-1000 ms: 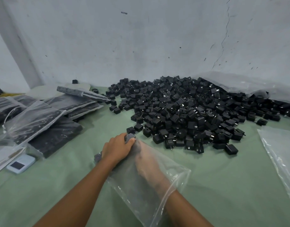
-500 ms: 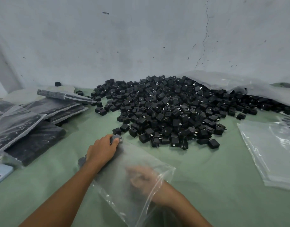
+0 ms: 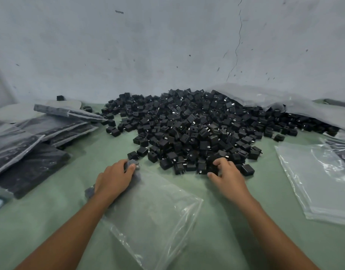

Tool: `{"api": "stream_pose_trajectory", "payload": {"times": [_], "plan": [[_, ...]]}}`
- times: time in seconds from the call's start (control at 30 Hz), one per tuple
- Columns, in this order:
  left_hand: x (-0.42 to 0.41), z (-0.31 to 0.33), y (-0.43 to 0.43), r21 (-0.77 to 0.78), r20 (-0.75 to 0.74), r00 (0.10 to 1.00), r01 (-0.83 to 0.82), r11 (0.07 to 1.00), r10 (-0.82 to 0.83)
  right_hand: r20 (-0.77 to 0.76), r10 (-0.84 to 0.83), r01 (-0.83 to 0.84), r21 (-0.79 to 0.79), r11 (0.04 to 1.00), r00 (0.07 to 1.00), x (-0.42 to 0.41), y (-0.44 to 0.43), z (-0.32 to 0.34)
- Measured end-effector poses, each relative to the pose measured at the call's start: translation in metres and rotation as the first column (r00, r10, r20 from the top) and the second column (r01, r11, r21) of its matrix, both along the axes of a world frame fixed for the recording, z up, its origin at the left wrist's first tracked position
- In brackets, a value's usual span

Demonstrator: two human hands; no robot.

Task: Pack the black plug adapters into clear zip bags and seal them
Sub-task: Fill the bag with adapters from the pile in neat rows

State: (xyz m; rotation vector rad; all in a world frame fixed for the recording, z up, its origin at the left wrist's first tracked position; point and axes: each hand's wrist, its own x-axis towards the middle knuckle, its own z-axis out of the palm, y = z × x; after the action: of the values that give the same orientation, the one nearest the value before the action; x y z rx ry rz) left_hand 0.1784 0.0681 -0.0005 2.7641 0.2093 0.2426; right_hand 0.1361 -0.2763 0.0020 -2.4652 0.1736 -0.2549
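Left hand [image 3: 115, 178] first: its fingers and thumb are curled round the far end of the clear zip bag [image 3: 158, 211], pinning it to the green table [image 3: 236, 230]. Dark shapes show through the plastic under that hand, and I take them for adapters already inside.

Now the right hand [image 3: 227, 173]. Its fingers are curled down over a few adapters [image 3: 212, 169] at the near edge of the adapter pile [image 3: 195, 129], with the thumb out to the side. It's a closed, raking grip. I can't tell whether anything is off the table yet.

Here's what the next move turns on. The bag lies flat between my two forearms, and its long axis runs from the left hand back toward me and to the right. The near right end looks puffed and loose, so I judge that's the mouth, though I can't be sure. The right hand is the one on the stock. From there the bag is to its left and nearer me, so I'd bring the handful back and inward to that loose end while the left hand anchors the far end.

Filled bags [image 3: 56, 125] are stacked off to the left. Flat empty bags [image 3: 312, 172] sit on the right, well apart from both hands.
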Motion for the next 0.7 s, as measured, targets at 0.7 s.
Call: {"api": "stream_pose_trajectory", "payload": {"times": [0.7], "plan": [[0.002, -0.002, 0.002, -0.002, -0.012, 1.000, 0.002, 1.000, -0.002, -0.044, 0.025, 0.039, 0.983, 0.182, 0.999, -0.026, -0.009, 0.015]]}}
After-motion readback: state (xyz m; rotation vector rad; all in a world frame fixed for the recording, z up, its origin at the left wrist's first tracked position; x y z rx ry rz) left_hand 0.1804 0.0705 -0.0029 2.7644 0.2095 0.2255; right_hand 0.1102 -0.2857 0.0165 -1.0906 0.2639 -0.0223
